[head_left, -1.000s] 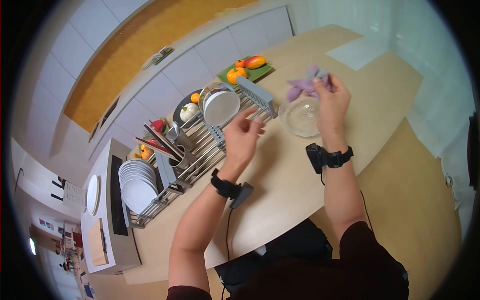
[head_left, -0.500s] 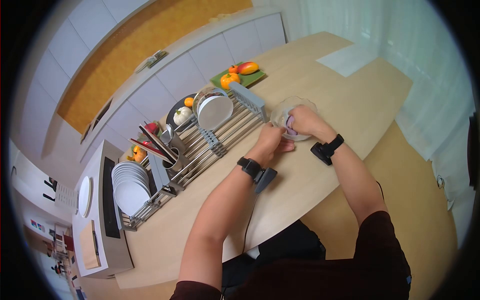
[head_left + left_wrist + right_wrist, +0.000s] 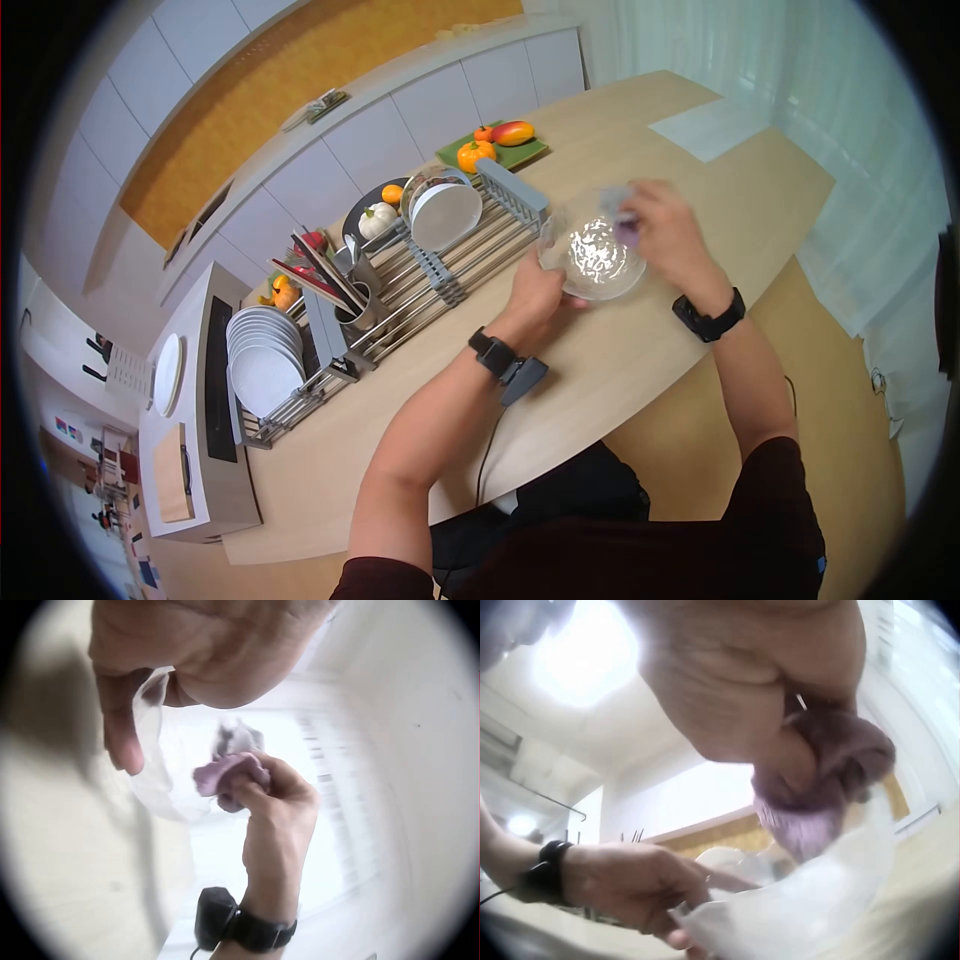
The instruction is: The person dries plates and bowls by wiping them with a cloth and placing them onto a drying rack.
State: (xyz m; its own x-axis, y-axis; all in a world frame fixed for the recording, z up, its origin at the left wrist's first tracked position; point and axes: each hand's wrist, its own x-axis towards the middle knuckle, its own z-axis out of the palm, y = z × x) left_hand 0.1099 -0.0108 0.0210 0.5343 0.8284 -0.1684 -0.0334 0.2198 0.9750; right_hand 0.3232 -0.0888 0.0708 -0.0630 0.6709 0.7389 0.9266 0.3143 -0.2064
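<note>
A clear glass bowl (image 3: pixel 598 262) with a wavy rim is tilted over the table, its inside facing up toward the head camera. My left hand (image 3: pixel 537 288) grips its left edge, thumb on one side of the wall and fingers on the other. Between the thumb and fingers of my right hand (image 3: pixel 675 238) is a crumpled purple cloth (image 3: pixel 231 776) with a greyish part. That hand is at the bowl's right rim, blurred in the head view. From the right wrist, the cloth (image 3: pixel 817 780) hangs right at the bowl's edge.
Left of the bowl stands a metal dish rack (image 3: pixel 400 290) with white plates (image 3: pixel 266 385), a utensil cup (image 3: pixel 366 318) and a white bowl (image 3: pixel 447 216). Behind it lies a green tray (image 3: pixel 520 153) with orange vegetables. A white sheet (image 3: pixel 710 130) lies at the table's far right.
My left hand has moved from near the rack onto the bowl's rim. My right hand took the cloth down into the bowl, then up to its right rim. The bowl has become tilted.
</note>
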